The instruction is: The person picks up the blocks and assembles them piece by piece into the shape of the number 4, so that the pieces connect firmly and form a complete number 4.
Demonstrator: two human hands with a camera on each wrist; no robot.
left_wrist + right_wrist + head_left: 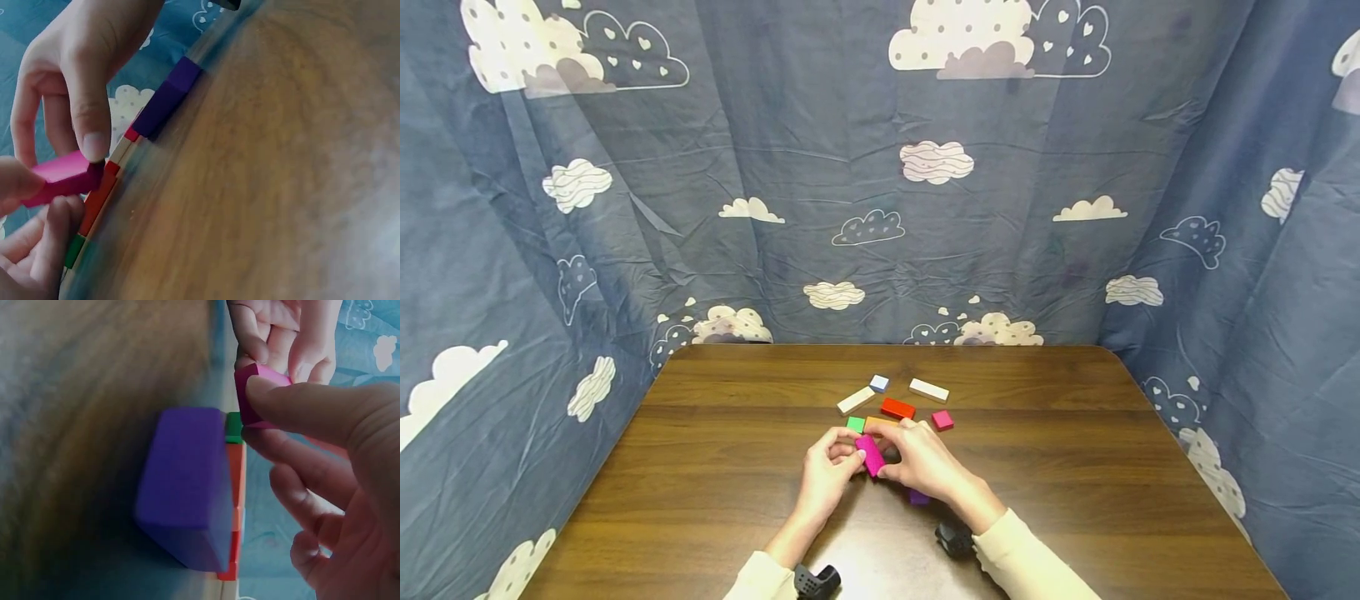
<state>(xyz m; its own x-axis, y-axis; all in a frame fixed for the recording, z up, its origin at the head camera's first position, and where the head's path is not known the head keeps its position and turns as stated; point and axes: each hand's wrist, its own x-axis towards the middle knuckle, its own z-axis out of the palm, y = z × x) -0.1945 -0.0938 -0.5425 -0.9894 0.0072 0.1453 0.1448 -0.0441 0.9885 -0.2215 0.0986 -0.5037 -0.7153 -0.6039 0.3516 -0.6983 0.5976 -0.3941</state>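
Note:
A magenta rectangular block [870, 456] is held above the table between both hands. My left hand [826, 479] pinches its left end, the thumb lying on the block in the left wrist view. My right hand [925, 460] pinches the opposite end, thumb and fingertips on it in the right wrist view. Beneath the right hand lies a purple block [184, 469], partly hidden by that hand in the head view. Just beyond the fingers are a green block [855, 425] and an orange block [880, 422], the latter partly covered by the right hand.
Farther back on the wooden table [715, 450] lie a red block [898, 408], a cream block [856, 400], a white block [929, 389], a small pale blue block [879, 383] and a small crimson block [942, 420]. A cloud-patterned curtain [820, 125] hangs behind.

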